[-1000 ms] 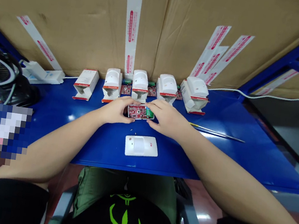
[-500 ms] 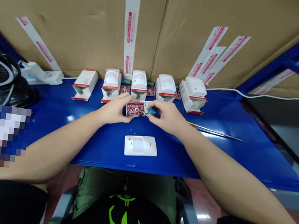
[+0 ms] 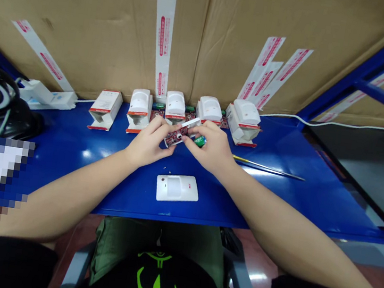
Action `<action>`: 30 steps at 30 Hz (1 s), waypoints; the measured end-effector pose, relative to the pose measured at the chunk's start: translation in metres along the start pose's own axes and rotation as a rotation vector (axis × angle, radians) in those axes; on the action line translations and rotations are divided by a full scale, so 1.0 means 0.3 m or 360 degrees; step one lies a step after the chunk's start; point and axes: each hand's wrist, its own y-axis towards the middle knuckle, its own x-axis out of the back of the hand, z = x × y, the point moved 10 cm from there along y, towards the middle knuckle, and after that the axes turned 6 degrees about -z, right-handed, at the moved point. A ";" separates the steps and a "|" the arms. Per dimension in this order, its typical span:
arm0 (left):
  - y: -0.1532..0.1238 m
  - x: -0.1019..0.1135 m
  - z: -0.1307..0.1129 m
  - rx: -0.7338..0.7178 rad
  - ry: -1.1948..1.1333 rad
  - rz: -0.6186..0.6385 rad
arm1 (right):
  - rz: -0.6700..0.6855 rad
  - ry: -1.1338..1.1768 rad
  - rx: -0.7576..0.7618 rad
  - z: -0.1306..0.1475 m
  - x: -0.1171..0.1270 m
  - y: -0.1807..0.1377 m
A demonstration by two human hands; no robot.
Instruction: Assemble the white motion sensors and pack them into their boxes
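Observation:
My left hand (image 3: 148, 142) is closed on the left end of a white sensor housing (image 3: 191, 123), with a red circuit board (image 3: 174, 137) showing inside it. The housing is tilted, its right end raised. My right hand (image 3: 214, 148) is closed around a green battery (image 3: 200, 141), its thumb and fingertips against the board's right side. Whether the battery is wired to the board is hidden by the fingers. Nearer me, a white sensor cover (image 3: 190, 192) lies face up on the blue table (image 3: 128, 187). Tiny screws (image 3: 165, 167) lie just beyond it.
Along the cardboard back wall stand several small boxes (image 3: 106, 103), most topped with white sensors (image 3: 210, 108). Red boards and green batteries sit between them. A screwdriver (image 3: 267, 167) lies on the right. At left are a black fan (image 3: 8, 104) and a white power strip (image 3: 64, 100).
The housing and board have tipped, their right end rising. My right thumb has moved left onto the board, and the battery has turned to show its green side. The view has shifted slightly.

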 end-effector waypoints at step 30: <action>-0.051 -0.102 0.121 0.0648 -0.1011 0.0145 | 0.0080 -0.0127 0.0011 0.001 -0.016 -0.011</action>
